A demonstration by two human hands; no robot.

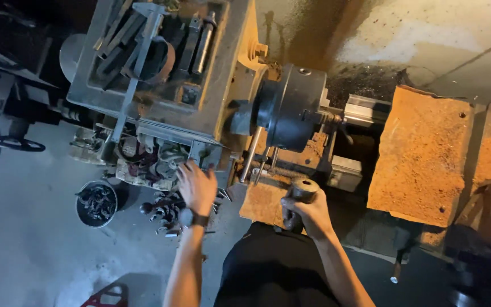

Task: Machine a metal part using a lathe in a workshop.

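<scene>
Ur right hand (309, 211) has its fingers wrapped round a metal cylinder (302, 191) below the lathe chuck (291, 108); left hand (196, 186), fingers spread, rests on the headstock levers (160, 162).

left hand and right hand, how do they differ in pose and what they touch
The left hand is spread open, reaching forward onto the machine's front controls; the right hand is closed in a fist around a thick metal cylinder. The left arm wears a dark wrist band; the right wrist is bare. Both are bare hands working at the same lathe.
</scene>
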